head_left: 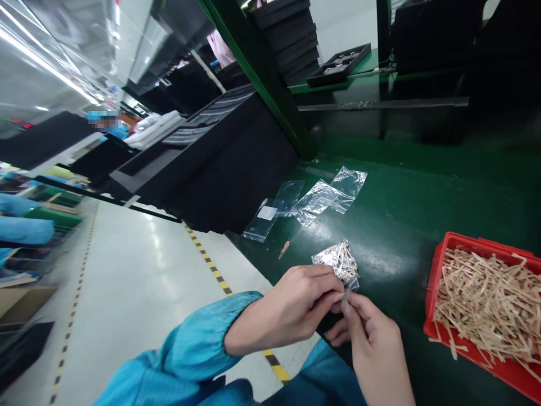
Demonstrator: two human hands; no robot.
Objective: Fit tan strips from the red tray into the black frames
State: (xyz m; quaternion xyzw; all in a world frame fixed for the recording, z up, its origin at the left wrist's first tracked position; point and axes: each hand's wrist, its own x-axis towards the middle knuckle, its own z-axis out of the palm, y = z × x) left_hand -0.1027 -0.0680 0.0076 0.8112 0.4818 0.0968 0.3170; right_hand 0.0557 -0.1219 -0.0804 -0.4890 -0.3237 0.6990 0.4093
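I had both hands pinched on the near end of a small clear bag [337, 261] packed with thin tan strips. My left hand [287, 307] clenched it from the left, thumb and fingertips closed on the bag's lower edge, and my right hand [372, 344] met it from below, thumb and forefinger nipping the same edge, so that the fingertips of the two hands touched. The bag lay tilted away from me, its far end resting on the green table [406, 214], near the table's front edge.

My sleeves [198, 349] were bright blue and ran back toward the bottom of the view.

To the right of my hands, well apart, stood a red tray [439, 265] heaped with loose tan strips [490, 299], a few hanging over its near rim. One stray strip [284, 248] lay on the table just left of the bag. Farther out lay several empty clear bags [325, 194], one bearing a white label [267, 212].

Behind them rose a slanted green post [270, 84], with black trays [291, 34] stacked beyond it and a single black tray [340, 63] on a green shelf. Off the table's left edge the pale floor [139, 282] showed a yellow-and-black striped line [211, 268].
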